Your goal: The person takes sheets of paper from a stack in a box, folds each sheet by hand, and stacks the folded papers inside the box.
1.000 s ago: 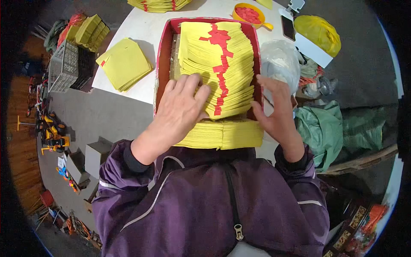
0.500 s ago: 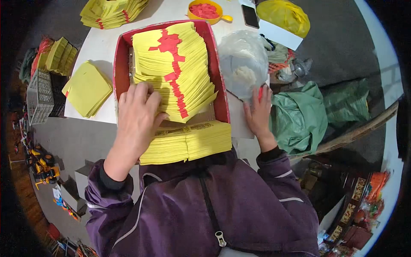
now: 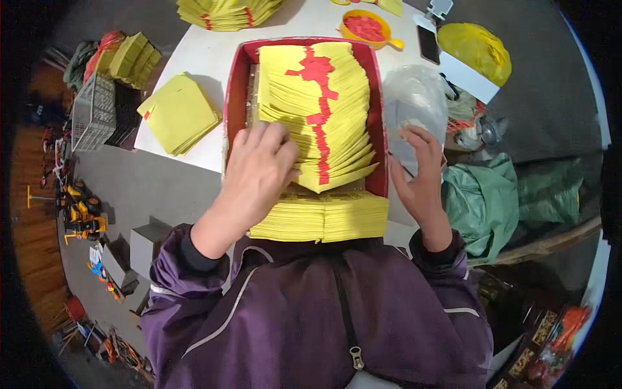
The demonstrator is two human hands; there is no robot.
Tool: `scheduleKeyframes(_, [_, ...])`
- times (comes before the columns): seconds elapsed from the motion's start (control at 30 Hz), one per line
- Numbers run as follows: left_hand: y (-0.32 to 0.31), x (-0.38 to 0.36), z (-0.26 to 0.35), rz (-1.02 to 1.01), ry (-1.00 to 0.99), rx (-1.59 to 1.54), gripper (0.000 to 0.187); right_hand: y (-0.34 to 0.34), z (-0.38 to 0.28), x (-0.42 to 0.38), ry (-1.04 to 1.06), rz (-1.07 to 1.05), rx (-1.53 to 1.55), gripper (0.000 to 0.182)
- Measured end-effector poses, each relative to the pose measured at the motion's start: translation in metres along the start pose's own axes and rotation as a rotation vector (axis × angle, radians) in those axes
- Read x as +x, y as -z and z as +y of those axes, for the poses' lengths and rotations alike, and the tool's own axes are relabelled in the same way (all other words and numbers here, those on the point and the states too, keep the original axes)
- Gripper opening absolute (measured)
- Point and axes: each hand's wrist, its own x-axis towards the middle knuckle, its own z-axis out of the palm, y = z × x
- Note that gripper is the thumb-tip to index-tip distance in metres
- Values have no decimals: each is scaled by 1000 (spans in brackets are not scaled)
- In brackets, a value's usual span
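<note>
A red box (image 3: 229,123) holds a long row of yellow paper sheets (image 3: 346,91) with red pieces along their middle. At the row's lower left edge, my left hand (image 3: 261,162) has its fingers curled against the yellow sheets; its fingertips are partly hidden. My right hand (image 3: 421,175) is raised just right of the box, fingers apart and slightly bent, in front of a clear plastic bag (image 3: 414,91). Between my body and the box stands a thick double stack of yellow paper (image 3: 291,222).
On the white table (image 3: 194,52) lie a yellow stack (image 3: 181,113) at left, an orange pan of red pieces (image 3: 366,27), a phone (image 3: 427,44) and a yellow bag (image 3: 476,52). A green sack (image 3: 483,204) is at right, a grey crate (image 3: 94,113) at left.
The view has shifted, so the scene appears farther right. My right hand has lifted from beside the plastic bag, and the red piece near its fingers no longer shows. My left hand stays at the sheets.
</note>
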Motion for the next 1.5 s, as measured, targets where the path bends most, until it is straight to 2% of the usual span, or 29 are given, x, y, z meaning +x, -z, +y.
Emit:
scheduleKeyframes(0.13, [0, 3, 1, 102, 18, 14, 70, 0, -42, 31, 375, -269, 36, 66])
scheduleKeyframes(0.3, [2, -1, -2, 128, -31, 21, 84, -6, -58, 42, 494, -414, -93, 79])
scheduleKeyframes(0.5, [-5, -10, -3, -1, -27, 96, 92, -6, -55, 34, 548, -397, -171, 81])
scheduleKeyframes(0.67, [2, -13, -2, 6, -74, 114, 90, 0, -58, 33, 507, -461, -126, 79])
scheduleKeyframes(0.83, [2, -17, -1, 57, -74, 60, 79, -4, -58, 34, 514, -490, -101, 77])
scheduleKeyframes(1.0, [6, -16, -3, 15, -92, 35, 64, -2, -61, 38, 517, -495, -122, 72])
scheduleKeyframes(1.13, [13, -8, -1, -137, -120, 84, 54, 6, -68, 53, 387, -715, 23, 63])
scheduleKeyframes(1.17, [13, -6, -2, -137, -116, 86, 54, 3, -67, 57, 391, -716, 26, 63])
scheduleKeyframes(1.3, [12, 0, -1, 73, -141, 102, 53, -21, -58, 71, 419, -496, 26, 55])
scheduleKeyframes(1.5, [7, 6, -6, 69, -217, 124, 38, -29, -51, 76, 398, -478, 70, 45])
